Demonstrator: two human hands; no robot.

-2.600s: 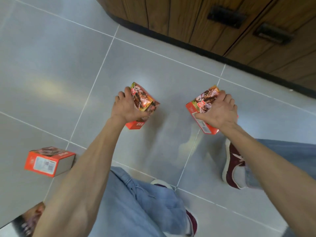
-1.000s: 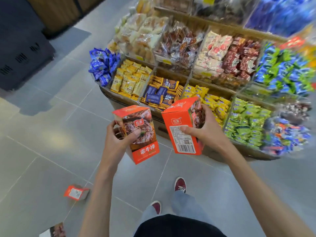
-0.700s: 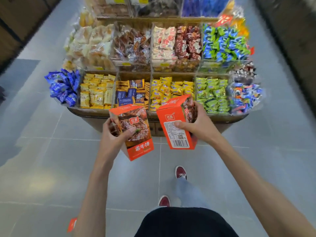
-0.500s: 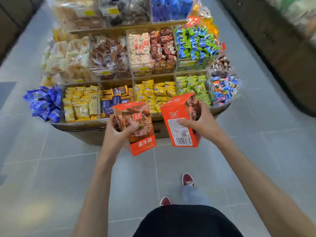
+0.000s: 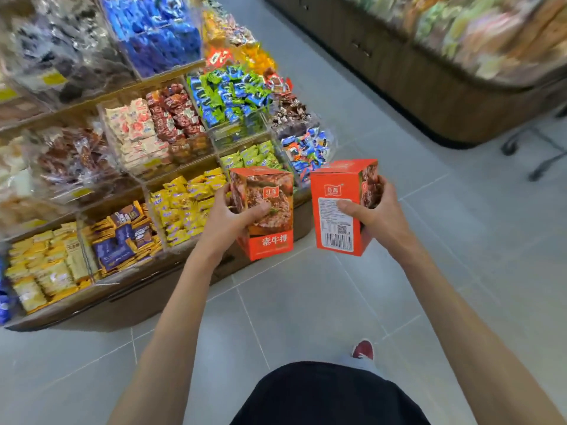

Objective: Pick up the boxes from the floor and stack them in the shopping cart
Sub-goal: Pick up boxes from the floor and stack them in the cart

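Setting: shop aisle, grey tiled floor (image 5: 306,302). Landmark: tiered snack display (image 5: 147,167), clear bins of wrapped packets, filling the left half of the view.

- Right of the snack display, across the aisle: a second, wood-fronted display (image 5: 429,87), blurred.
- Further right of the snack display, at the frame edge: a dark wheeled metal frame (image 5: 534,148). Cannot tell what it belongs to.
- In front of the snack display's near right corner, off the floor: two orange boxes, upright, side by side, a gap between them.
- Left box (image 5: 276,194): picture face toward the camera. Left hand (image 5: 227,216) grips it from the left side, thumb across the front, fingers wrapped behind.
- Right box (image 5: 331,185): barcode panel toward the camera. Right hand (image 5: 380,216) grips it from the right side, thumb on the label panel, fingers curled round the far face.
- Below the right box: one red shoe (image 5: 363,349) on the floor.
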